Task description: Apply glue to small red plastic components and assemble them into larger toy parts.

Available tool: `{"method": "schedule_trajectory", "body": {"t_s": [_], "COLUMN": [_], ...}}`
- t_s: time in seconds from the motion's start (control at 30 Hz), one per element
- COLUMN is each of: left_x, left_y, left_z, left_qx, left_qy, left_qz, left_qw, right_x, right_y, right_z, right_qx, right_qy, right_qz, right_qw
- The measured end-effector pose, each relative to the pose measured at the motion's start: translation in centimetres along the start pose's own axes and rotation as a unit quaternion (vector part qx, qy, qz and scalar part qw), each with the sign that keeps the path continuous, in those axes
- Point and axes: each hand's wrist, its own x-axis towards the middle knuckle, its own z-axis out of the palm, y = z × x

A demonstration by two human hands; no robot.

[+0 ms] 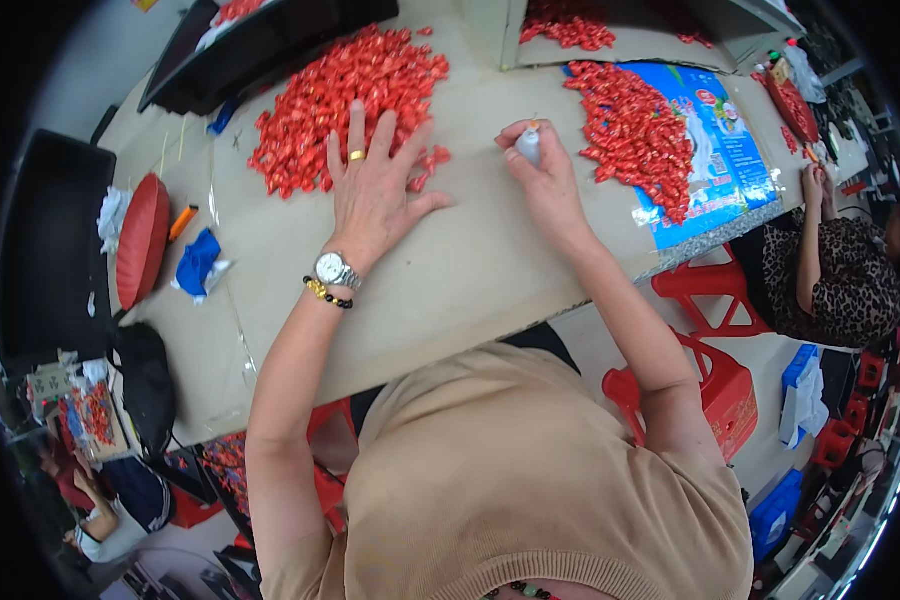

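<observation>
My left hand (368, 200) lies with fingers spread at the near edge of a heap of small shiny red pieces (315, 90); its fingertips reach onto the heap. What kind of pieces they are is too small to tell. In a closed grip, my right hand (550, 185) holds a small pale squeeze bottle (527, 146), its orange tip pointing away from me. A second spread of red pieces (635, 135) lies to the right of that hand, partly on a blue printed sheet (735, 160). A few loose pieces (428, 165) sit beside my left fingers.
A black tray (185, 75) stands behind the heap, and a grey open-fronted box (610, 55) at the back. On the left are a red oval tray (142, 242), an orange-handled tool (183, 222) and a blue cloth (200, 262). At right, another person's hands (818, 185) work.
</observation>
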Motion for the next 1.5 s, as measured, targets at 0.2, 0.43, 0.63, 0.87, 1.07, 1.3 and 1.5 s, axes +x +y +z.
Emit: {"method": "schedule_trajectory", "body": {"t_s": [0.2, 0.43, 0.63, 0.87, 1.07, 1.3, 1.5], "left_x": [1.7, 1.0, 0.5, 0.9, 1.0, 0.6, 0.7], "left_y": [-0.4, -1.2, -1.2, -0.6, -0.9, -1.1, -0.8], "left_z": [1.4, 1.8, 2.1, 1.7, 1.9, 2.2, 1.9], "left_qx": [-0.026, -0.005, 0.032, 0.045, 0.021, 0.005, 0.003], "left_qy": [-0.01, 0.052, 0.05, 0.046, 0.037, 0.062, 0.063], "left_qz": [0.102, 0.108, 0.081, 0.072, 0.086, 0.112, 0.103], "left_qw": [0.994, 0.993, 0.995, 0.995, 0.995, 0.992, 0.993], "right_x": [2.7, 4.2, 5.3, 7.3, 7.8, 7.2, 13.6], "right_y": [1.5, 1.2, 1.7, 2.2, 1.7, 1.6, 0.0], "right_z": [-0.4, -0.9, -1.1, -3.0, -3.7, -6.0, -10.5], "right_qx": [-0.004, -0.013, -0.042, -0.073, -0.086, 0.009, -0.128], "right_qy": [0.02, 0.044, 0.055, 0.088, 0.087, 0.1, 0.145], "right_qz": [0.03, 0.052, 0.031, 0.06, 0.057, -0.046, -0.079], "right_qw": [0.999, 0.998, 0.997, 0.992, 0.991, 0.994, 0.978]}}
